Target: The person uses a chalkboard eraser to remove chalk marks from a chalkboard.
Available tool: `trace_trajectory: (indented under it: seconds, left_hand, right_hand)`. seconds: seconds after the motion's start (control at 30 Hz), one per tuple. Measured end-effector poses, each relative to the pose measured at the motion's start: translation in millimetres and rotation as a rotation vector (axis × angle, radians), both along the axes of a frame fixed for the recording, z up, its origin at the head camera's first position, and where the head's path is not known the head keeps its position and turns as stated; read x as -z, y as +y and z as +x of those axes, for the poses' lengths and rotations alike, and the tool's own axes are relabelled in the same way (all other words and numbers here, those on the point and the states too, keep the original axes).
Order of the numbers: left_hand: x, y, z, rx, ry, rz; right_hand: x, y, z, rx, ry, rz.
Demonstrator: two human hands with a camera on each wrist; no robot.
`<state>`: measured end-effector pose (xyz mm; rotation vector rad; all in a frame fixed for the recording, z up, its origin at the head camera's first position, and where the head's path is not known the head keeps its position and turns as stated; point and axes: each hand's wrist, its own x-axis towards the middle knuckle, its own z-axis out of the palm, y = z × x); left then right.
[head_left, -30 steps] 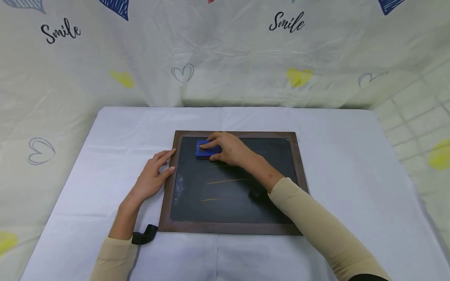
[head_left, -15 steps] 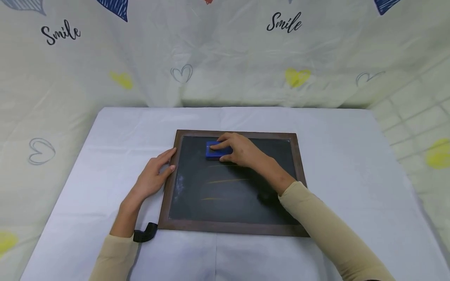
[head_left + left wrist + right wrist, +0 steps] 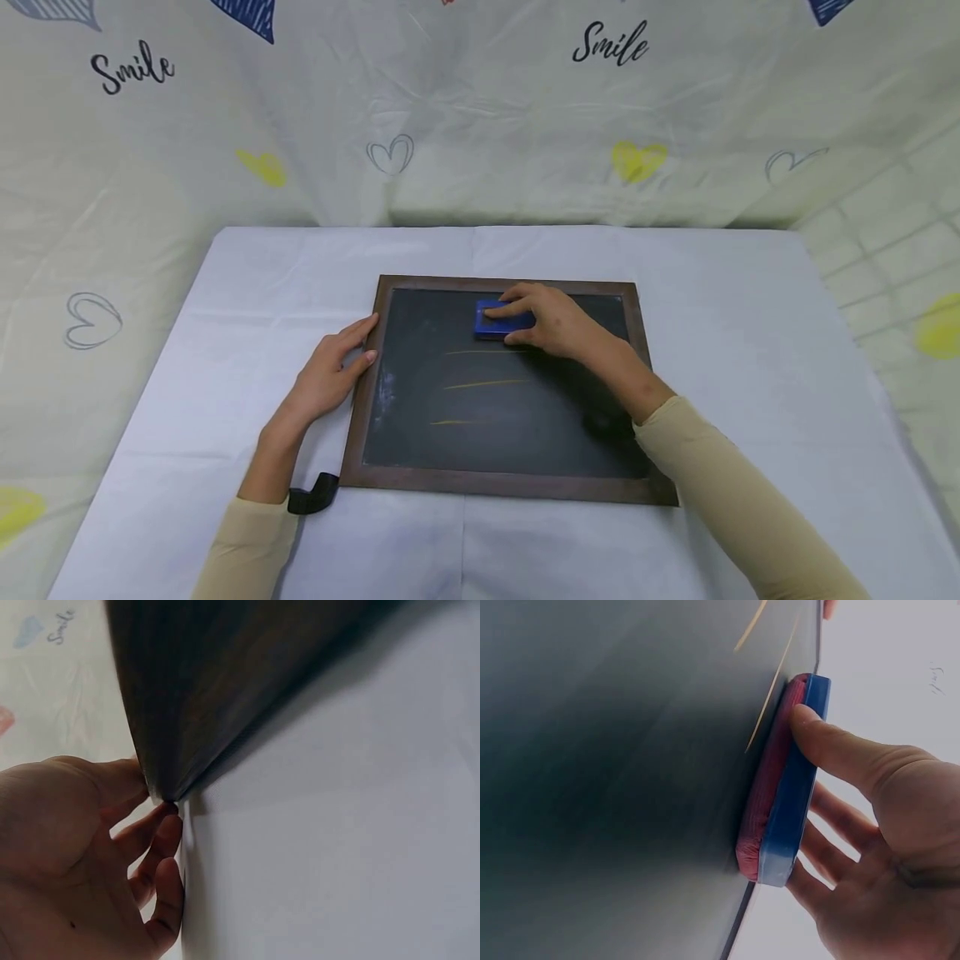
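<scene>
Blue chalkboard eraser (image 3: 491, 329) sits pinched in the right hand (image 3: 557, 322); three yellow lines (image 3: 486, 384) remain on that grip's near side (wiping seems unfinished).

We identify the brown-framed blackboard (image 3: 502, 446) lying on the worktop (image 3: 750, 333), marked with three thin yellow lines (image 3: 486, 384). Beyond these, we locate the blue-backed eraser (image 3: 497, 327), red pad (image 3: 771, 776) against the dark surface.
</scene>
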<state>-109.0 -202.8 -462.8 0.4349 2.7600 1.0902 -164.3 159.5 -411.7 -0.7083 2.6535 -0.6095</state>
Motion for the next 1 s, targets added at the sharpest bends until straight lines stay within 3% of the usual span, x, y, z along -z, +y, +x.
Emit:
trace_trajectory:
  seconds: [0.7, 1.0]
  left_hand:
    - [2.0, 0, -3.2, 0.025, 0.011, 0.037]
    - [1.3, 0, -1.7, 0.026, 0.002, 0.041]
  right_hand:
    - [1.5, 74, 21.7, 0.125, 0.016, -0.030]
    - [2.3, 84, 24.8, 0.154, 0.005, -0.049]
